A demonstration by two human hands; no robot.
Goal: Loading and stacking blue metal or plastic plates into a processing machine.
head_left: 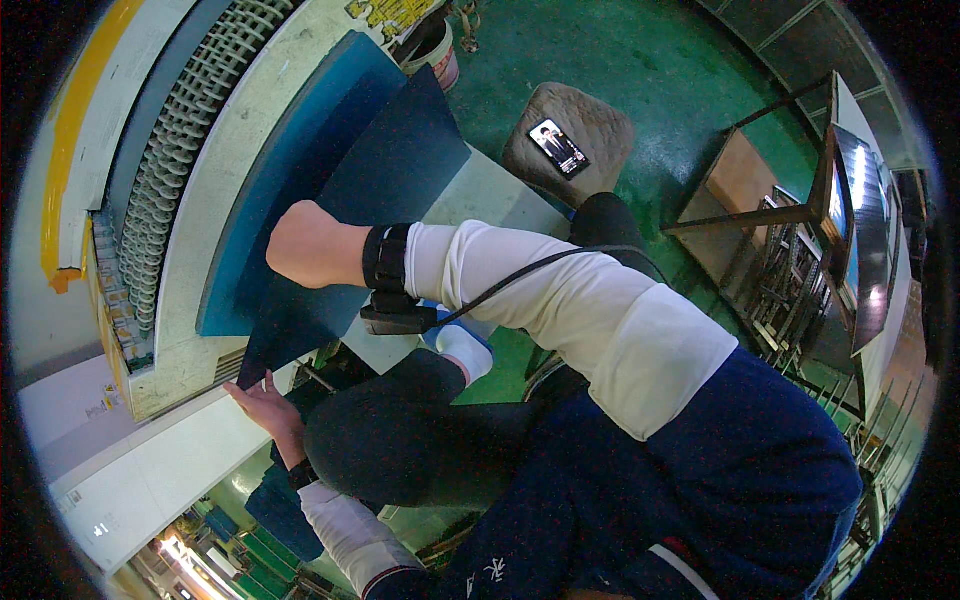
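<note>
A dark blue flat sheet (395,165) slants across the work surface and partly covers a brighter blue sheet or stack (275,215). At the lower left, my left hand (268,408) has the sheet's pointed corner between its thumb and fingers. My right hand (315,245) is over the middle of the dark sheet, its back toward me and the knuckles bent down. Its fingers are hidden, so I cannot see whether it grips anything. A black strap with a small box (400,318) and a cable is on my right wrist.
Beyond the sheets runs a row of pale rollers or links (175,160) on a machine. A padded stool (610,135) bears a lit phone (558,148). On the right stands a metal-framed rack (775,215). A bucket (437,58) stands at the top.
</note>
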